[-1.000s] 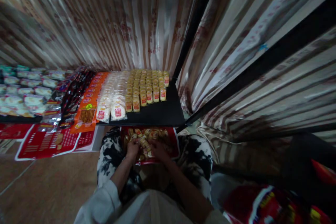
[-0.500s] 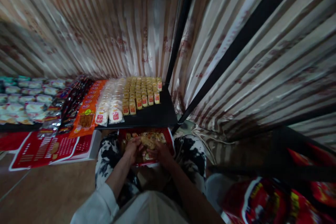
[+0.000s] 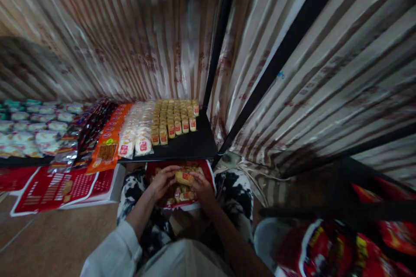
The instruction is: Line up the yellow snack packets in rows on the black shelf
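Note:
Between my hands is a small yellow snack packet [image 3: 183, 177] with a red label facing up. My left hand [image 3: 164, 181] has its fingertips on the packet's left end. The fingers of my right hand [image 3: 202, 188] close on its right end. Just below the hands, a red box [image 3: 210, 172] rests at my lap, with several similar packets [image 3: 185, 195] inside. Wrists and fingers cover part of the box's contents.
Ahead is a black shelf [image 3: 182, 149] bearing rows of yellow packets [image 3: 175, 114], white packets [image 3: 143, 145], an orange bag [image 3: 107, 145], dark packets [image 3: 89, 136] and white-wrapped items [image 3: 47, 138]. Black posts [image 3: 219, 43] rise beside it. Red bags [image 3: 341, 251] lie at lower right.
The yellow packet has been raised and turned so its red label shows. My hands have shifted slightly around it. The view has tilted a little.

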Demonstrator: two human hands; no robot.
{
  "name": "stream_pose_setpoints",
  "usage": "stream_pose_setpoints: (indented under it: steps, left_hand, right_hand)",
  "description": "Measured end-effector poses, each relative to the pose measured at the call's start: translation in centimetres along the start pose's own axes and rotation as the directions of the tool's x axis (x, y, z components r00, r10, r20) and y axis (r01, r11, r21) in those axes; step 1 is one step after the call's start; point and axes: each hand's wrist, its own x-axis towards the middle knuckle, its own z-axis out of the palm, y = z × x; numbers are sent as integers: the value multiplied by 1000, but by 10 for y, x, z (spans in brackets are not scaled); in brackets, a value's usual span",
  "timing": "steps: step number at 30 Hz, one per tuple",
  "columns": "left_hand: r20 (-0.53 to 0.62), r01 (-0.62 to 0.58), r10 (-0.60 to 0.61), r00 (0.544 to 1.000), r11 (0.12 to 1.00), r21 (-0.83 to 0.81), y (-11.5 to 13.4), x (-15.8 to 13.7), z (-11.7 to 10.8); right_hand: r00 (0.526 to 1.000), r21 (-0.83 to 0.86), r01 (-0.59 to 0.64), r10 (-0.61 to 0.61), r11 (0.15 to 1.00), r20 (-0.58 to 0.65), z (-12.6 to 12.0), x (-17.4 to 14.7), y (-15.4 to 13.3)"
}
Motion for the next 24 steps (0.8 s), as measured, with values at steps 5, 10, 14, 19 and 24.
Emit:
stream_pose_setpoints:
  steps: [5,10,14,19,24]
  left_hand:
    - [25,-27,26,999,998,48,11,-8,9]
    - [7,-59,59,998,985,160,11,-7,23]
    - [9,-140,141,990,970,199,14,-2,37]
    - [-100,-265,285,953,948,174,21,20,58]
    - [-158,-339,372,915,919,201,28,51,79]
  right_hand:
    - [997,125,69,-74,990,35,-8,15,-22]
    - [968,-26,237,-234,971,85,-11,33,-46]
    - [955,-57,287,-281,956,93,-8,51,-62]
    - [966,33,245,-241,969,-95,3,68,-63]
    - [936,39,271,-253,962,-244,9,85,-57]
